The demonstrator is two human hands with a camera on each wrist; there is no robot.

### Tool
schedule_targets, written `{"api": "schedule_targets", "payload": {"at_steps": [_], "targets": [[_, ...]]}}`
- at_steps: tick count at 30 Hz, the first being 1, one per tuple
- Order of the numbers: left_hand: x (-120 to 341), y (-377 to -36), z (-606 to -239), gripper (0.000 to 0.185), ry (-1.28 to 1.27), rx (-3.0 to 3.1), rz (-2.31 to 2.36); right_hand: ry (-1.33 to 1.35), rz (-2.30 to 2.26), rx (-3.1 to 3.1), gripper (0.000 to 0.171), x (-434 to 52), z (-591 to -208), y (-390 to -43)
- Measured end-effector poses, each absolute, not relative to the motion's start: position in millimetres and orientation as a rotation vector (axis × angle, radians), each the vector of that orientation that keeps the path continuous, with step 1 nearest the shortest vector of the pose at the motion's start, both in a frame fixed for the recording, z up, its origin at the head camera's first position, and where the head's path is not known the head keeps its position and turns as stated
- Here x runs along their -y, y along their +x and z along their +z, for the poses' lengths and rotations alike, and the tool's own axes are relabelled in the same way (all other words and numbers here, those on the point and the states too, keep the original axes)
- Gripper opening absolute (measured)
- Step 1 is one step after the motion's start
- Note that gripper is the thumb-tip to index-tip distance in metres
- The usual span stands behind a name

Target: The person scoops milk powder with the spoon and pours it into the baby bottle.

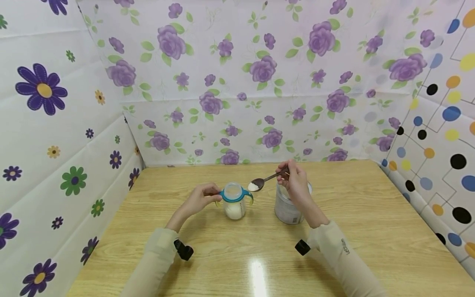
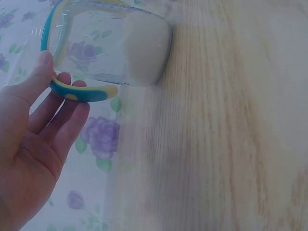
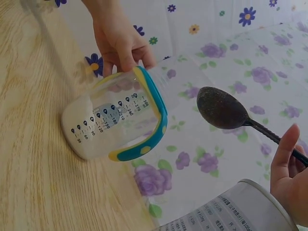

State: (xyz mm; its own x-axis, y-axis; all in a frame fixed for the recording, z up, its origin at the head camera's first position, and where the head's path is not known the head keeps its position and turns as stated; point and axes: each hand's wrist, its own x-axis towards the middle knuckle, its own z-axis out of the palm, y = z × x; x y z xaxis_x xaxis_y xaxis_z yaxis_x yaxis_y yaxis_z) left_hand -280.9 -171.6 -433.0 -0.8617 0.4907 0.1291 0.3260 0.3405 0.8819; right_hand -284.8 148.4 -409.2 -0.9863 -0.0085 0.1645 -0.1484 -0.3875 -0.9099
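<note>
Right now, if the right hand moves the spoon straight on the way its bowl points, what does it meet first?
Probably the open mouth of the baby bottle; the spoon in the right hand points there, though depth is unclear.

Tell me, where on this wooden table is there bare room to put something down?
Bare wood lies right of the grey metal tin, toward the dotted wall, and left of the left hand, toward the flowered wall. The near table edge between the sleeves is free too. The middle is crowded: clear baby bottle with teal handles, tin, dark spoon in the right hand.
</note>
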Motion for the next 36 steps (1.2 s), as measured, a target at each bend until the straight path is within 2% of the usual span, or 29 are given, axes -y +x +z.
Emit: {"api": "schedule_targets", "payload": {"at_steps": [19, 25, 29, 36], "targets": [[171.5, -281.9, -434.0, 0.011, 0.734, -2.44, 1.555, 0.289, 2.544, 1.76, 0.037, -138.3, -407.7, -286.0], [170.8, -282.2, -433.7, 0.01, 0.74, -2.446, 1.556, 0.309, 2.538, 1.781, 0.043, -134.5, -406.7, -285.5], [170.7, -283.0, -433.7, 0.01, 0.75, -2.456, 1.551, 0.38, 2.551, 1.78, 0.048, -132.7, -408.1, -285.5], [171.7, -283.8, -435.5, 0.01, 0.742, -2.439, 1.559, 0.616, 2.478, 1.871, 0.046, -129.8, -411.9, -281.9]]}}
